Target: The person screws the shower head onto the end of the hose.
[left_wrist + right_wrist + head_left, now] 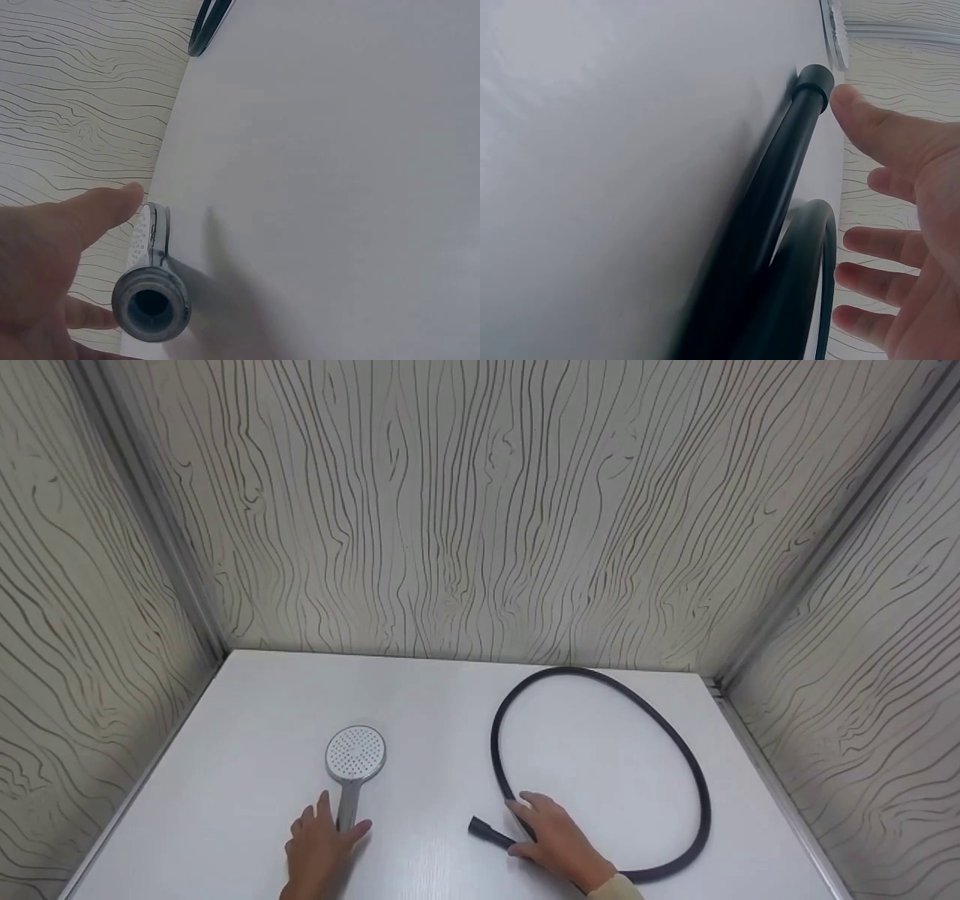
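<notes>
A grey handheld shower head (355, 753) lies on the white table with its perforated face up and its handle toward me. My left hand (318, 847) is spread around the handle, thumb on one side and fingers on the other. In the left wrist view the hollow end of the shower head's handle (151, 306) faces the camera, with a gap to the thumb. A black shower hose (694, 769) lies in a big loop on the right. Over its near end hovers my right hand (559, 840), fingers apart; the hose's end fitting (814, 79) shows near the thumb.
The white table (427, 720) is bounded by wood-grain patterned panels (450, 510) at the back and both sides. Grey metal strips (161, 517) run along the corners where the panels meet.
</notes>
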The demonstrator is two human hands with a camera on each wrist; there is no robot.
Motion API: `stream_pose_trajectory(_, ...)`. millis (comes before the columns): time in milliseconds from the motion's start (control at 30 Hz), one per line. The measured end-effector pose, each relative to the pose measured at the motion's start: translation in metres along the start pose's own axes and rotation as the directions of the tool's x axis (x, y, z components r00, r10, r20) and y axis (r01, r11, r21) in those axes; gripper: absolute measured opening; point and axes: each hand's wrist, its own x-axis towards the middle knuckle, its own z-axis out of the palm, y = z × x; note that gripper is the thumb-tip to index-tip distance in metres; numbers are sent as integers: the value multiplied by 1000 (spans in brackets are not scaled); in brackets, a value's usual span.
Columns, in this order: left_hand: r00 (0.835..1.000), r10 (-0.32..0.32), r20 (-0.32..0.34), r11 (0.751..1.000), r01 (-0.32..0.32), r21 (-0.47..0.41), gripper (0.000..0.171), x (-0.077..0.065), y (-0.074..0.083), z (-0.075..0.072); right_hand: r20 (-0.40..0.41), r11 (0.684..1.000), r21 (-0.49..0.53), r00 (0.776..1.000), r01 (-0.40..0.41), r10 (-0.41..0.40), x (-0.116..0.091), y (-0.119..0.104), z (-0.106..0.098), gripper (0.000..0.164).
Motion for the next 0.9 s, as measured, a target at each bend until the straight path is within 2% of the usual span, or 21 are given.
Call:
stream_pose_trajectory(233,1000,9,-12,1000,-9,18,96,-1,0,-1,3,1000,-4,1000,22,-22,7,-2,-1,63)
stream_pose_trajectory(433,1000,-2,-8,1000,2,6,96,4,1,0,1,999,32,1000,-11,11,14,0,-2,65)
stream_pose_trajectory(600,1000,-10,10,1000,11,-13,95,6,2,-2,3,1000,10,1000,-27,27,21,1,-1,60)
stream_pose_trajectory(767,1000,-9,9,1000,10,-21,94,6,5,-3,-13,1000,-28,1000,-4,4,29,0,-4,59)
stream_pose_trajectory(900,1000,-2,5,1000,2,-20,95,6,6,-1,-64,999,-39,997,34,-36,34,0,-9,62)
